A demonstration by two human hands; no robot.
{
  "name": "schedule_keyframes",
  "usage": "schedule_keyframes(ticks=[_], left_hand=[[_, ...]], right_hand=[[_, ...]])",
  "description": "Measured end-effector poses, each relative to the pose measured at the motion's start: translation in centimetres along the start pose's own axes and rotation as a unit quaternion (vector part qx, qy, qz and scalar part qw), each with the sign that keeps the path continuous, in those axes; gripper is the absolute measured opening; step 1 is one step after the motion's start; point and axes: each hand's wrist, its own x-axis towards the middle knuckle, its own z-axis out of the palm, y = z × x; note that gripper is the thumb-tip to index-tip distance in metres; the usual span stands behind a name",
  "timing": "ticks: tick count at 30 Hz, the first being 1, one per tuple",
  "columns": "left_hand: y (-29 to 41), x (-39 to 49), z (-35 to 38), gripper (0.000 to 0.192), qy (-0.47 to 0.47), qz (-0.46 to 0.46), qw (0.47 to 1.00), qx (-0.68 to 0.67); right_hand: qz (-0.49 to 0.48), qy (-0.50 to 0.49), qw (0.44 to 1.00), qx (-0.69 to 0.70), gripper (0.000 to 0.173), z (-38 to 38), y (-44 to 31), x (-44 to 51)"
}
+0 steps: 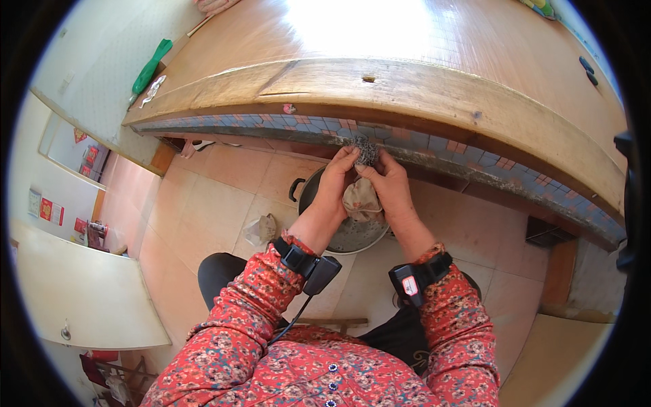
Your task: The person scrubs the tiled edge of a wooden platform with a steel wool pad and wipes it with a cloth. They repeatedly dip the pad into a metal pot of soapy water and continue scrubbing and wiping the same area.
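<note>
A grey steel wool scourer (pixel 365 151) is pinched between the fingertips of my left hand (pixel 333 179) and my right hand (pixel 392 187). Just below it, a bunched beige cloth (pixel 362 200) sits between my palms, close to my right hand; how it is held cannot be made out. Beneath both hands a wide metal pot (pixel 353 238) rests on the tiled floor, with a black loop handle (pixel 296 190) on its left side. My forearms and the cloth hide part of the pot's inside.
A raised platform with a wooden edge beam (pixel 386 84) and tiled front runs across ahead. A crumpled plastic bag (pixel 261 230) lies on the floor left of the pot. Something green (pixel 152 68) rests at the platform's left end. A pale door (pixel 86 295) stands at left.
</note>
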Motion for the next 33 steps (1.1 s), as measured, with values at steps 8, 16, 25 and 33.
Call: schedule_keyframes(ticks=[8,16,25,33], left_hand=[[-0.1,-4.0,0.2,0.050,-0.030,-0.009,0.998,0.047],[2.1,-5.3,-2.4,0.066,-0.083,-0.023,0.974,0.207],[7.3,-9.7,-9.4,0.054,0.024,-0.067,0.994,0.086],[6.5,-12.2,-13.8,0.050,0.102,-0.069,0.992,0.024]], right_hand=[[0.086,0.039,0.994,0.055,0.024,0.5,0.4,0.1],[0.266,0.055,0.956,0.108,0.029,0.6,0.9,3.1],[0.219,0.100,0.940,0.243,0.022,0.5,0.8,4.4],[0.185,0.154,0.926,0.291,0.016,-3.4,-2.3,2.3]])
